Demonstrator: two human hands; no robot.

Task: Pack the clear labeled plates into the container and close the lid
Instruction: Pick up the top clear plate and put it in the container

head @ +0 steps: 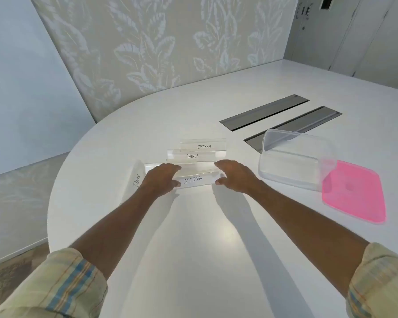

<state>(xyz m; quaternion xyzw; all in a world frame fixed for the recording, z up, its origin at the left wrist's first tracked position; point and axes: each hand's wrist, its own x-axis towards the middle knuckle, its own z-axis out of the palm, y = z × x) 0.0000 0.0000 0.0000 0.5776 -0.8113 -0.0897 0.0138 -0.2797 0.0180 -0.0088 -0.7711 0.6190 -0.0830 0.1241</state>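
Note:
Several clear plates with handwritten labels stand in a row on the white table [193,226]. The nearest reads ZEBRA [193,180]; behind it stand PANDA [192,156] and OSTRICH [203,146]. A plate marked BEAR [137,177] stands turned sideways at the left. My left hand [162,177] touches the left end of the ZEBRA plate, thumb in front and fingers over its top. My right hand [236,176] is at its right end, fingers spread, thumb near the plate's corner. The clear container [294,157] stands to the right with no lid on it. Its pink lid [354,193] lies flat beside it.
Two grey recessed cable slots [264,112] [294,125] run across the table behind the container. The table's rounded edge curves along the left, with a patterned wall behind. Plaid sleeves cover both forearms near the bottom corners.

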